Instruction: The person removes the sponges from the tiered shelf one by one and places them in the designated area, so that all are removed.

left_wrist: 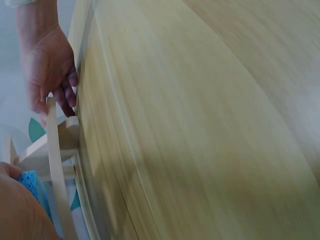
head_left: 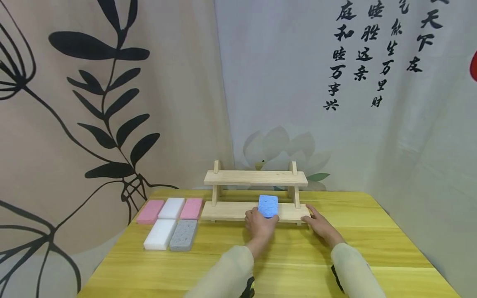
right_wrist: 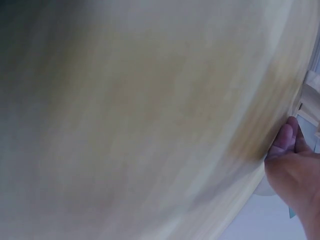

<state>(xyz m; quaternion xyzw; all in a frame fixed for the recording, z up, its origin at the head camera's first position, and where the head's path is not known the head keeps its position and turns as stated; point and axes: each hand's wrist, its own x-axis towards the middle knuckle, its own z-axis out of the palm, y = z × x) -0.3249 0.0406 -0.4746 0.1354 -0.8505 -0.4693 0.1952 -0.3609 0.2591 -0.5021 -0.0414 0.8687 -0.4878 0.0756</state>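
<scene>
A two-tier wooden rack (head_left: pixel 223 210) stands at the back of the table. My left hand (head_left: pixel 261 225) grips a blue sponge (head_left: pixel 268 206) upright at the lower shelf, right of its middle. Part of the left hand (left_wrist: pixel 22 212) and the sponge (left_wrist: pixel 31 181) also show low in the left wrist view. At the lower shelf's right end, my right hand (head_left: pixel 319 224) holds the board, thumb on one side and fingers on the other. The right wrist view catches this right hand (right_wrist: pixel 292 172) at its edge, with the rack mostly cut off.
Left of the rack lie two pink sponges (head_left: pixel 150 211) (head_left: pixel 191 208), two white sponges (head_left: pixel 172 208) (head_left: pixel 160 234) and a grey sponge (head_left: pixel 184 235), in two rows. The yellow wooden table (head_left: pixel 298 260) reaches back to a printed cloth (head_left: pixel 283 82).
</scene>
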